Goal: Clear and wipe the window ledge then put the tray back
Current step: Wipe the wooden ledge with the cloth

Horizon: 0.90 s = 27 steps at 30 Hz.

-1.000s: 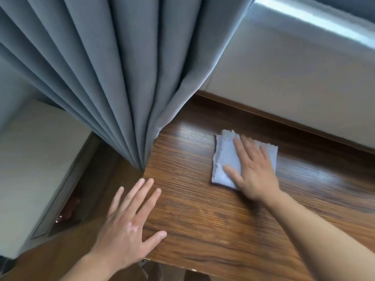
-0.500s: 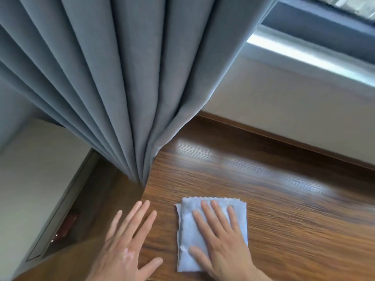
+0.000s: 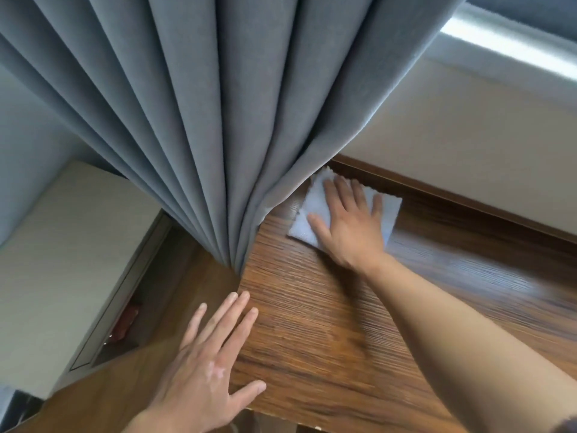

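The part of the brown wooden window ledge (image 3: 327,323) that shows has nothing standing on it, so the clearing part looks done. The wiping looks like the step going on now. The right hand (image 3: 352,229) lies flat on a small pale blue cloth (image 3: 312,200) and presses it down on the wood. Its grip is apart, with straight fingers spread over the cloth and not curled round it. The cloth sits at the far back of the ledge, touching the strip where the ledge meets the cream wall (image 3: 468,135), and just beside the bottom of the long grey curtain (image 3: 218,120). The cloth looks thin and soft, folded into a small square with bumpy edges. The left hand (image 3: 199,370) rests flat at the near left end of the ledge, well apart from the cloth, and its grip is apart too and holds nothing. The wood is shiny with dark lines running along it. The tray is not in view, so putting it back is likely the job that is left, after the rest of the ledge is wiped.
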Each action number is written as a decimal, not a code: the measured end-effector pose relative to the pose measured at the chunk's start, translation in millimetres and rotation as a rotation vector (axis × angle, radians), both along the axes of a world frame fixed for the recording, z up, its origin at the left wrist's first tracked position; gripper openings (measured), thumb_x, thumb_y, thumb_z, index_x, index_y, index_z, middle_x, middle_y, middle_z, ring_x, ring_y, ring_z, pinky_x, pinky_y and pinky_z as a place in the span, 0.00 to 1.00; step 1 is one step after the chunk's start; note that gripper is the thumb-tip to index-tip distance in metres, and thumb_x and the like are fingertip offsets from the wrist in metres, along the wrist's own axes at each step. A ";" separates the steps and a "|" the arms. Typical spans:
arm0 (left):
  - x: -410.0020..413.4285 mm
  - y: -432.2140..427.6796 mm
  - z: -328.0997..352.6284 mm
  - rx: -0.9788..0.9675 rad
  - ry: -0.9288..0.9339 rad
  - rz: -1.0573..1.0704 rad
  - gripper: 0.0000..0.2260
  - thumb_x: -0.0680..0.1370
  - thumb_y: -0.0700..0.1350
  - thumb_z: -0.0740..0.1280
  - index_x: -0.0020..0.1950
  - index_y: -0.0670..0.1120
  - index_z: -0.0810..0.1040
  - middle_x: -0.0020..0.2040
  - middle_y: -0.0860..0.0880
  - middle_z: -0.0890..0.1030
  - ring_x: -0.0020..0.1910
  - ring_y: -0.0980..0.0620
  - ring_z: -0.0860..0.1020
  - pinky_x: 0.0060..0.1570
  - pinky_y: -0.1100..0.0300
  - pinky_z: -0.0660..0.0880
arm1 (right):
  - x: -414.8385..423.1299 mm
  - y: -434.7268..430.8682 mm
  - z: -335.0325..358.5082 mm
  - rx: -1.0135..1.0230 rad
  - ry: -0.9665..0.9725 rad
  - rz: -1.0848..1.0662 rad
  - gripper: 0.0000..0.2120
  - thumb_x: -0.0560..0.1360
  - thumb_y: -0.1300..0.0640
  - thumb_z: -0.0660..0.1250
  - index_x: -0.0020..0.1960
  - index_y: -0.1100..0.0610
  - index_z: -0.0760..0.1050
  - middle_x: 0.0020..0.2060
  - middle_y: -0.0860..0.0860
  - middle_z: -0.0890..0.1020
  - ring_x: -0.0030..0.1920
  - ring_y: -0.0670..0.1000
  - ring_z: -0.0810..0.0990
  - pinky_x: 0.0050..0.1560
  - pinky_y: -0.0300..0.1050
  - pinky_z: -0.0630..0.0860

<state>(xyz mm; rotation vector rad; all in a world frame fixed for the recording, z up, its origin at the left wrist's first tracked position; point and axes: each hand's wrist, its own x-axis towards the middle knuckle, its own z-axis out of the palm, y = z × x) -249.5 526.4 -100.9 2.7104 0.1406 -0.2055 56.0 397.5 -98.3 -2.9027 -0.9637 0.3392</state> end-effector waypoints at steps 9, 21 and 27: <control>-2.4 -2.3 2.4 -0.002 0.021 0.008 0.47 0.71 0.73 0.66 0.81 0.45 0.63 0.84 0.49 0.55 0.83 0.49 0.54 0.74 0.41 0.56 | -51.5 36.3 -3.0 0.032 0.003 0.261 0.36 0.81 0.34 0.49 0.84 0.50 0.51 0.83 0.51 0.54 0.83 0.58 0.47 0.77 0.71 0.42; -17.4 6.3 -2.6 0.028 0.064 0.062 0.49 0.72 0.76 0.61 0.83 0.46 0.57 0.84 0.52 0.55 0.82 0.52 0.54 0.75 0.44 0.55 | -7.5 0.6 2.0 -0.080 -0.038 0.278 0.39 0.81 0.32 0.47 0.83 0.56 0.54 0.82 0.53 0.58 0.80 0.59 0.55 0.76 0.68 0.52; -18.1 6.1 0.2 0.070 0.091 0.046 0.49 0.72 0.76 0.59 0.83 0.47 0.55 0.84 0.51 0.56 0.82 0.51 0.53 0.74 0.44 0.55 | -12.6 61.3 -1.9 0.018 0.024 0.180 0.34 0.83 0.36 0.46 0.83 0.51 0.50 0.83 0.52 0.52 0.83 0.56 0.46 0.78 0.69 0.42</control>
